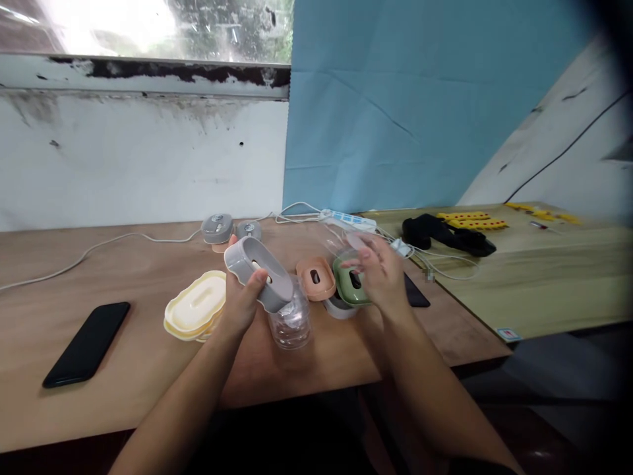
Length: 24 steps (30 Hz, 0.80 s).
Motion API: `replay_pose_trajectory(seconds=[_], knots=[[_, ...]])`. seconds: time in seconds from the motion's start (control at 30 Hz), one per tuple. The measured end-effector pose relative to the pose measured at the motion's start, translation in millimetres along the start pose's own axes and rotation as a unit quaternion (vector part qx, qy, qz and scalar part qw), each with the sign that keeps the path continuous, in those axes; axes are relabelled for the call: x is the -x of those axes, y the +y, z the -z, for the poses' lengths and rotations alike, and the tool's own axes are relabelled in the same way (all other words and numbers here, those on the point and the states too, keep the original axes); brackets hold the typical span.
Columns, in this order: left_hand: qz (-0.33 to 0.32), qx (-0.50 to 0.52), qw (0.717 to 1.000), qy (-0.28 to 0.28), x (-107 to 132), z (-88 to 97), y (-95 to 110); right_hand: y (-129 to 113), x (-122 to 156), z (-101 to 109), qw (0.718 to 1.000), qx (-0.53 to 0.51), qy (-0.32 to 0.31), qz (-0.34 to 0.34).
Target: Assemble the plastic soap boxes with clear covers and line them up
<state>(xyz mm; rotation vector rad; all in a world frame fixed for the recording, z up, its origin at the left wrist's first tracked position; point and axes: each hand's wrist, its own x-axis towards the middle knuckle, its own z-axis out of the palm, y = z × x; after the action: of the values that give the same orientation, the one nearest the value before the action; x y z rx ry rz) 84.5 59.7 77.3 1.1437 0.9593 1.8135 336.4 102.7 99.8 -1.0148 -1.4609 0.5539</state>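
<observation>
My left hand (241, 298) grips a grey oval soap dish (279, 280), tilted up above the table, with the thumb over its rim near the slot. In my right hand (384, 272) is a thin clear plastic piece (354, 240), blurred by motion, so its full shape is unclear. Below the grey dish stand clear plastic containers (291, 330). An orange soap dish (324, 280) and a green soap dish (345, 290) sit side by side between my hands, over a pale grey dish (339, 309). Left of my left hand lie stacked yellow soap dishes (194, 307).
A black phone (86, 344) lies at the left. Two round grey items (217, 227) stand near the wall. Behind my right hand are a power strip (349, 220) and white cables. Further right lie a black strap-like item (448, 235) and yellow pieces (472, 220).
</observation>
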Motion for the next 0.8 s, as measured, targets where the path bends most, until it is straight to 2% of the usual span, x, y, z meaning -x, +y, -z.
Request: replay_pose_trajectory(seconds=[0.07, 0.13, 0.2, 0.37, 0.47, 0.57, 0.7, 0.8], knots=[[-0.008, -0.002, 1.0, 0.003, -1, 0.5, -3, 7, -3, 19, 0.985, 0.168, 0.045, -0.012], [-0.009, -0.007, 1.0, 0.004, -1, -0.2, -5, 12, -6, 34, 0.947, 0.315, 0.047, -0.026], [-0.008, -0.009, 1.0, 0.004, -1, -1.6, -6, 17, -8, 44, 0.924, 0.379, 0.038, -0.038], [-0.002, -0.007, 1.0, -0.01, 0, -3.8, -5, 40, -2, 49, 0.942, 0.329, 0.032, -0.054], [0.016, -0.007, 1.0, -0.02, 0, -3.5, -5, 47, 5, 49, 0.943, 0.331, 0.005, -0.028], [0.027, -0.018, 0.999, -0.023, 0, -3.0, -7, 42, 11, 49, 0.926, 0.377, -0.003, -0.004], [0.025, -0.034, 0.998, -0.035, -1, -2.4, -10, 33, 17, 50, 0.899, 0.435, 0.009, -0.049], [0.027, -0.03, 0.998, -0.054, -1, -2.2, -12, 28, 19, 50, 0.899, 0.433, 0.046, -0.049]])
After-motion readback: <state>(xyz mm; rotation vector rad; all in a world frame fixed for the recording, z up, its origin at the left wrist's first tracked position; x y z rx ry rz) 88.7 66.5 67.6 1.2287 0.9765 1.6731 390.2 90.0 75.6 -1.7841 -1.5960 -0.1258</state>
